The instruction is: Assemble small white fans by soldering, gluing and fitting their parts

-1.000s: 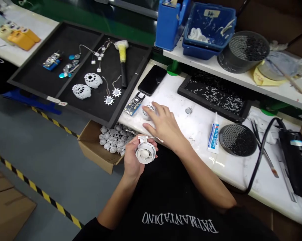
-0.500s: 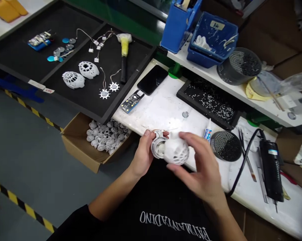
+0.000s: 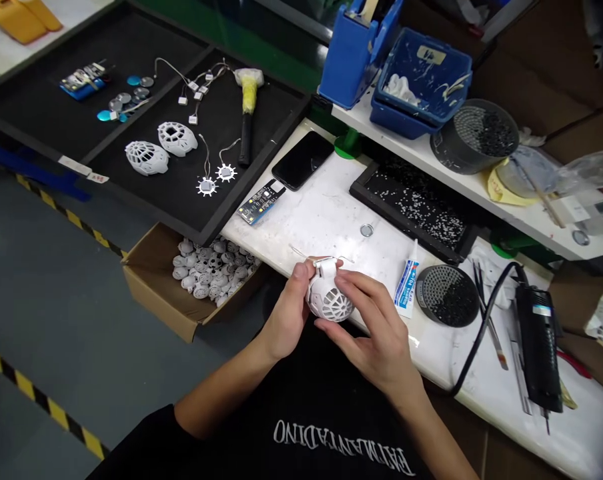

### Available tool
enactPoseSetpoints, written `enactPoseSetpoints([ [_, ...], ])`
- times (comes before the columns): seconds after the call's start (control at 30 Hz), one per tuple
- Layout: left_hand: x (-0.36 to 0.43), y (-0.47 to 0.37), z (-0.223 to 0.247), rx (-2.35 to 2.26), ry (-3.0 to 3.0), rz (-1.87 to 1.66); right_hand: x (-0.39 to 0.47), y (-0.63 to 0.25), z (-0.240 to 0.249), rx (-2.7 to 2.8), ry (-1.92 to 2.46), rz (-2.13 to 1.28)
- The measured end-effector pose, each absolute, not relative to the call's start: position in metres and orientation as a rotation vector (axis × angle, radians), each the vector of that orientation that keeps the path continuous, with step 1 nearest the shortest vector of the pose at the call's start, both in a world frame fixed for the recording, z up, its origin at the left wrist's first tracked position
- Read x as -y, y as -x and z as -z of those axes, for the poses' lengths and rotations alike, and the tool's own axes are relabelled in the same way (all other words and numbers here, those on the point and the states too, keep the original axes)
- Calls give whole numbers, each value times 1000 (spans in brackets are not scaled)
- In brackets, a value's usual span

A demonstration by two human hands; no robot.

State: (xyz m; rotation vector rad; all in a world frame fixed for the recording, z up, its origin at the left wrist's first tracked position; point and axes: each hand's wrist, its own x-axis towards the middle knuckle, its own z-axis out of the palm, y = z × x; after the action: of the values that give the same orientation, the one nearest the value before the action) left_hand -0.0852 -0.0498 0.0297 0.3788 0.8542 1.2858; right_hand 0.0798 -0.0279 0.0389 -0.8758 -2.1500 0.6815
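Note:
Both of my hands hold a small white plastic fan assembly [image 3: 328,299] just in front of the white table's edge. My left hand [image 3: 287,313] grips its left side, thumb near a small white connector with thin wires on top. My right hand [image 3: 377,330] presses a white lattice shell onto the fan's front with thumb and fingers. A glue tube [image 3: 406,283] lies on the white table [image 3: 326,213] just right of my hands.
A cardboard box [image 3: 181,293] of white lattice shells sits below the table. A black tray [image 3: 216,133] holds two shells, wired parts and a hammer [image 3: 246,113]. Phone [image 3: 303,160], circuit board [image 3: 260,202], round mesh piece [image 3: 446,295], black power tool [image 3: 539,347] and blue bins [image 3: 421,73] surround.
My right hand picked a lattice shell off the table and brought it to the fan in my left hand; the shell now sits closed over the fan.

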Motion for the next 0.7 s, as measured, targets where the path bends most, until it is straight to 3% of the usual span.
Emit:
enactPoseSetpoints([
  [0.5,43,82,-29,-848,-312,-1298,22,-80,-32,2149,849,-620],
  [0.7,41,78,-26,-947,-520,-1343,24,-76,-7,2120,847,-461],
])
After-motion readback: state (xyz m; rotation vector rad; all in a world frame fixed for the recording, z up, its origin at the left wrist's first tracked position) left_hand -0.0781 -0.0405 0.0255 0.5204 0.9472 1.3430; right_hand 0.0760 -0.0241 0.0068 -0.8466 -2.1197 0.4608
